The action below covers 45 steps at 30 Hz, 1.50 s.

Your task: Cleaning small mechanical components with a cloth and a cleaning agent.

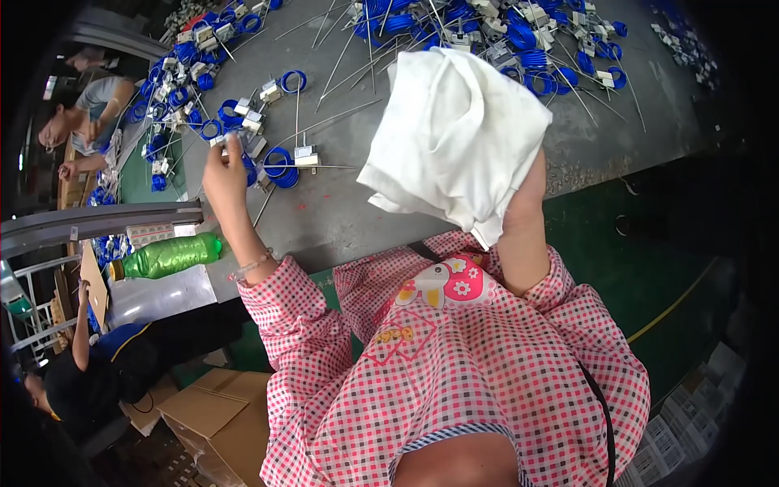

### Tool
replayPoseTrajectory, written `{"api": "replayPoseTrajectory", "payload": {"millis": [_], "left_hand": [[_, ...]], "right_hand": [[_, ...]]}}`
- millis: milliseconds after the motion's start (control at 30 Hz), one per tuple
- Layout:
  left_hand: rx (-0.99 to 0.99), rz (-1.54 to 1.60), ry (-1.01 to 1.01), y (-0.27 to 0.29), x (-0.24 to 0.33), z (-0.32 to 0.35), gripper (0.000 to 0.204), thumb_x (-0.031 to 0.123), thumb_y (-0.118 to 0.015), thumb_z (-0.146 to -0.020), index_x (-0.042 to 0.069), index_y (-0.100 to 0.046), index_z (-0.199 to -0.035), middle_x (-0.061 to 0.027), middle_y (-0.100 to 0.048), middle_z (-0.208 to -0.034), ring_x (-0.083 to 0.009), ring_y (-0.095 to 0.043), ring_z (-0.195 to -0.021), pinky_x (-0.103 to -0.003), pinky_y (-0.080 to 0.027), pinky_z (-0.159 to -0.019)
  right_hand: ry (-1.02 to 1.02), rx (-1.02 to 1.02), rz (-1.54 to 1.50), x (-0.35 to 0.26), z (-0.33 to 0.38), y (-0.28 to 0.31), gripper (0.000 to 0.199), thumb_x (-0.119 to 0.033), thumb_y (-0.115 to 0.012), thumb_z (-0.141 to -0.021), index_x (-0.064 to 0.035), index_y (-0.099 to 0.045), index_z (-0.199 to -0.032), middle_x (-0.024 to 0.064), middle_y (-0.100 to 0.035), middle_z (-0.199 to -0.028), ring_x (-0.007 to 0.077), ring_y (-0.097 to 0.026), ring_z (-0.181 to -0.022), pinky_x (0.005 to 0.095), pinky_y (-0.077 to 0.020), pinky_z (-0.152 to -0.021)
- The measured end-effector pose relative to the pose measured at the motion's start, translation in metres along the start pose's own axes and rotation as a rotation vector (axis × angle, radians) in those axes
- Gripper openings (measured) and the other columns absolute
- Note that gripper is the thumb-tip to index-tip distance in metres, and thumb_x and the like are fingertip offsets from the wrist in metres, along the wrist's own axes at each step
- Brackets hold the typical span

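Observation:
My right hand point(529, 191) grips a crumpled white cloth point(458, 134), raised over the grey table; the cloth hides most of the fingers. To the left, my left hand point(225, 174) is closed, its fingertips pinching at a small white-bodied part in a row of similar ones. These look like capillary thermostats, with small white and metal housings, blue coiled tubing and thin metal rods. Just right of that hand lies another thermostat with a blue coil point(281, 168) and a white housing point(306, 155), its thin rod pointing right.
Large heaps of blue-coiled parts point(531, 36) cover the table's far side. Left of me, a green plastic bottle point(173, 256) lies on a lower surface beyond a metal rail point(105, 219). A cardboard box point(219, 414) stands at lower left. Two other people are at the left.

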<state>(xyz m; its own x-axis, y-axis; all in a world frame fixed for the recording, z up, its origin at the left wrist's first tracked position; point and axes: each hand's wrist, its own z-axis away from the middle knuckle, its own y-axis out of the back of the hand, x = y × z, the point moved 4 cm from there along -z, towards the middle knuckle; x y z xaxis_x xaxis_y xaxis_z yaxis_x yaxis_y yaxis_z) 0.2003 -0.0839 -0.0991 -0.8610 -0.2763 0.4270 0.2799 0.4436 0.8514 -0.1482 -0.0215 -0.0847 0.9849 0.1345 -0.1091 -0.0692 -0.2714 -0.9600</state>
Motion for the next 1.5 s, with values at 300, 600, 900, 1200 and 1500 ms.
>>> {"api": "replayPoseTrajectory", "payload": {"millis": [300,600,900,1200,1500], "left_hand": [[-0.152,0.58,-0.476,0.03,0.123,0.086,0.03,0.015,-0.057,-0.076,0.002,-0.051,-0.103,-0.0147,-0.05,-0.107,-0.0298,-0.046,-0.099,-0.036,-0.037,-0.083],[-0.127,0.814,-0.629,0.03,0.155,0.107,0.021,0.0,-0.059,-0.069,0.002,-0.048,-0.087,-0.0125,-0.051,-0.1,-0.0255,-0.048,-0.093,-0.032,-0.037,-0.08],[-0.288,0.846,-0.753,0.045,0.19,0.094,0.023,0.0,-0.055,-0.076,0.0,-0.045,-0.097,-0.0072,-0.058,-0.08,-0.0114,-0.057,-0.068,-0.023,-0.044,-0.056],[-0.695,1.093,-0.455,0.042,0.188,0.107,0.065,0.013,-0.071,-0.067,0.001,-0.032,-0.118,-0.0143,-0.058,-0.096,-0.0183,-0.057,-0.086,-0.029,-0.047,-0.07],[-0.545,0.817,-0.425,0.025,0.151,0.074,0.021,0.012,-0.06,-0.078,-0.001,-0.053,-0.093,-0.0006,-0.053,-0.072,-0.0059,-0.046,-0.064,-0.019,-0.037,-0.054]], "right_hand": [[-0.132,0.05,-0.146,0.017,-0.004,-0.001,0.074,-0.057,-0.034,-0.08,0.0016,-0.03,-0.126,0.016,-0.036,-0.128,0.0288,-0.038,-0.115,0.0409,-0.0304,-0.096],[-0.092,0.14,0.575,0.02,-0.004,0.005,0.05,-0.026,-0.044,-0.083,0.0026,-0.03,-0.121,0.015,-0.037,-0.123,0.0225,-0.038,-0.115,0.0339,-0.0322,-0.095],[0.186,-0.352,1.61,0.01,-0.027,-0.058,0.065,-0.007,-0.061,-0.068,-0.0011,-0.032,-0.126,0.0106,-0.044,-0.116,0.0168,-0.044,-0.106,0.0266,-0.0334,-0.088],[0.235,-0.085,1.288,-0.02,-0.05,-0.073,0.017,-0.015,-0.058,-0.08,-0.0003,-0.058,-0.09,0.0035,-0.059,-0.075,0.0041,-0.052,-0.07,0.0184,-0.0421,-0.062],[0.198,-0.013,1.454,-0.052,-0.067,-0.083,0.03,-0.019,-0.062,-0.079,0.0018,-0.05,-0.098,0.0004,-0.054,-0.086,0.0061,-0.049,-0.08,0.0189,-0.0407,-0.069]]}}
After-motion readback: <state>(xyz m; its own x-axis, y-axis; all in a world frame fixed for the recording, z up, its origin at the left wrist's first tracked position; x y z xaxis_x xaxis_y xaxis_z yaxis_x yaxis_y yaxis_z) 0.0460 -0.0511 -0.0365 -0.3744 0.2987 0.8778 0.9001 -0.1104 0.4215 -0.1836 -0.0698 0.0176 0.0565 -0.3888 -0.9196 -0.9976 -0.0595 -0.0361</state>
